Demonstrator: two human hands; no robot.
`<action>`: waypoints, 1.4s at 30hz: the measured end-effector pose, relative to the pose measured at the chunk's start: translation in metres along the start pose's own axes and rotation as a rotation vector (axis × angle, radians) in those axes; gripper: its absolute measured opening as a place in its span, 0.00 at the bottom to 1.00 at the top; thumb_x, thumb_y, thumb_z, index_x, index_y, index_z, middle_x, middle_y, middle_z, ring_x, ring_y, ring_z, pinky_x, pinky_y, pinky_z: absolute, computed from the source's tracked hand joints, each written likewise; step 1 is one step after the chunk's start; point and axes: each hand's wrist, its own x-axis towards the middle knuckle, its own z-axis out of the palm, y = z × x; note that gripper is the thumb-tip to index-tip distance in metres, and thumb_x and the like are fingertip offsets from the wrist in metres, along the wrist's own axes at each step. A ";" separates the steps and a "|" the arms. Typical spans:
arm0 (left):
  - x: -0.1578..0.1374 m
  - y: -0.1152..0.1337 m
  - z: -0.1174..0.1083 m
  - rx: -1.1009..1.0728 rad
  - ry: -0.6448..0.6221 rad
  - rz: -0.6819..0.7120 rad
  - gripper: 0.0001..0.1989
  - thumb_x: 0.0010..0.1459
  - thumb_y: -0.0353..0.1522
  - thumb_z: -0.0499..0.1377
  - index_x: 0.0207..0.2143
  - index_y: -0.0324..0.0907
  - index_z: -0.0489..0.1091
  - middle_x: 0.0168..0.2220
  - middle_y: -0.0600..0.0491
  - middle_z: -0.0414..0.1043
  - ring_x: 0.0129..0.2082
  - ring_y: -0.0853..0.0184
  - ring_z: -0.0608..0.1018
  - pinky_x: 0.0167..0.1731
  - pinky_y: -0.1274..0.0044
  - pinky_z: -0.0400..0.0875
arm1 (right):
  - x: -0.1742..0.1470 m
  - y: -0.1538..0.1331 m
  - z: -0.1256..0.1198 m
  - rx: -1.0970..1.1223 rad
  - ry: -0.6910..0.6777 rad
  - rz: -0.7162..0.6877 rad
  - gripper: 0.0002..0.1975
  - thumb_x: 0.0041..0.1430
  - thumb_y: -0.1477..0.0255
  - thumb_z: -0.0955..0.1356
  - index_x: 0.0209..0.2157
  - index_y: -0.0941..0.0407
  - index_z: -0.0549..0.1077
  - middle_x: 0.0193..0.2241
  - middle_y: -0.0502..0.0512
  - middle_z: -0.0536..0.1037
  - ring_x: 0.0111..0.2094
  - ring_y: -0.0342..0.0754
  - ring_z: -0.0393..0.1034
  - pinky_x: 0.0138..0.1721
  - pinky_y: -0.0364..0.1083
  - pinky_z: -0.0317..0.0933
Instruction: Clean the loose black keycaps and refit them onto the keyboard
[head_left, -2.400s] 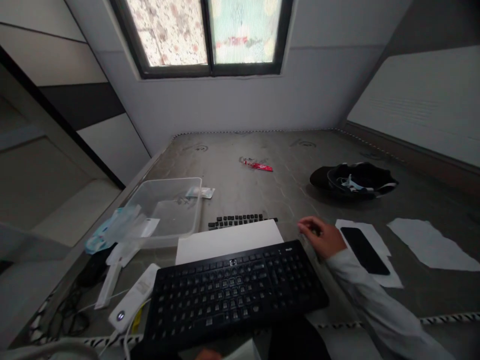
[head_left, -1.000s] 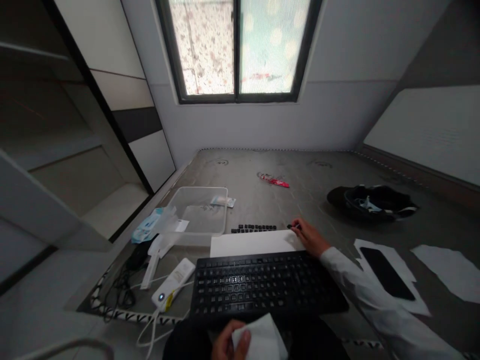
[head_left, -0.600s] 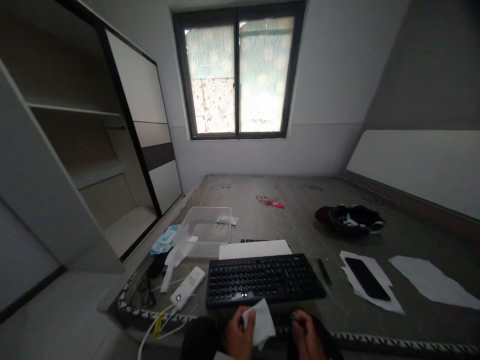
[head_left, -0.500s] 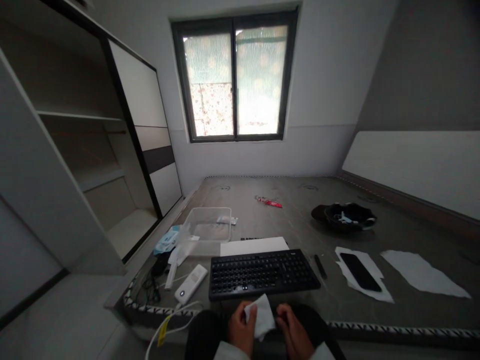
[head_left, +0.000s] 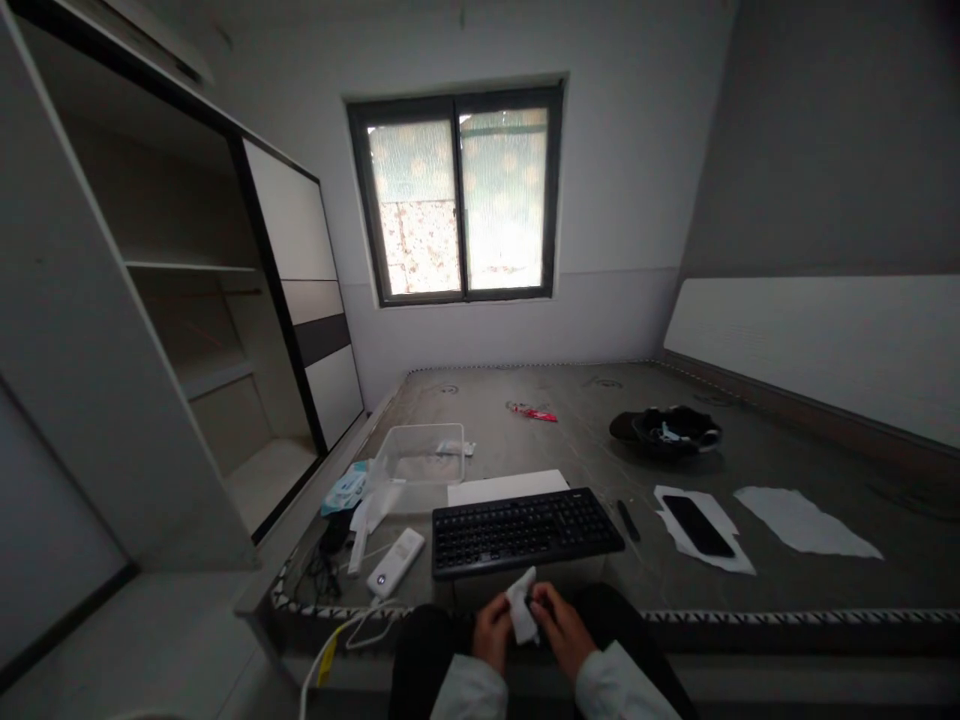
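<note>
Keyboard [head_left: 517,537], letters [head_left: 480,545] unreadably small, left hand [head_left: 492,630] holding white tissue [head_left: 522,612], right hand [head_left: 559,622] pinching small dark piece [head_left: 531,602]

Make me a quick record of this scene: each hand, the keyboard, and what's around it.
Left hand: holds a white tissue
Right hand: fingers at the tissue; anything else held is too small to tell
Keyboard: black, lying on the bed, beyond the hands
Behind keyboard: white sheet
Left side: clear tub, white corded device
Right side: dark stick, then phone on white paper
Farther back: cap, red item
</note>
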 end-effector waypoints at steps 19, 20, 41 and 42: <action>0.008 -0.010 -0.012 0.249 0.055 0.160 0.23 0.36 0.46 0.63 0.30 0.36 0.75 0.29 0.47 0.77 0.31 0.60 0.77 0.27 0.77 0.71 | 0.019 -0.017 -0.009 -0.046 -0.148 0.053 0.17 0.44 0.59 0.67 0.32 0.56 0.77 0.31 0.56 0.78 0.36 0.55 0.70 0.41 0.52 0.61; 0.010 -0.010 -0.013 0.249 0.069 0.164 0.23 0.35 0.46 0.63 0.29 0.36 0.74 0.28 0.48 0.77 0.31 0.60 0.77 0.27 0.77 0.71 | 0.025 -0.023 -0.013 -0.096 -0.136 0.025 0.15 0.45 0.61 0.66 0.31 0.56 0.77 0.31 0.56 0.78 0.35 0.54 0.71 0.41 0.51 0.61; 0.024 -0.031 -0.013 0.172 0.078 0.110 0.21 0.33 0.41 0.66 0.29 0.35 0.77 0.26 0.48 0.77 0.28 0.59 0.77 0.27 0.75 0.71 | 0.023 0.003 -0.003 -0.196 -0.133 -0.002 0.18 0.54 0.58 0.60 0.34 0.55 0.74 0.33 0.55 0.77 0.37 0.51 0.70 0.41 0.46 0.61; 0.023 -0.030 -0.014 0.171 0.062 0.110 0.20 0.34 0.41 0.65 0.29 0.36 0.77 0.26 0.48 0.77 0.29 0.60 0.77 0.28 0.75 0.72 | 0.023 0.003 -0.003 -0.194 -0.136 -0.004 0.19 0.54 0.58 0.60 0.34 0.55 0.74 0.33 0.55 0.78 0.37 0.51 0.70 0.41 0.46 0.61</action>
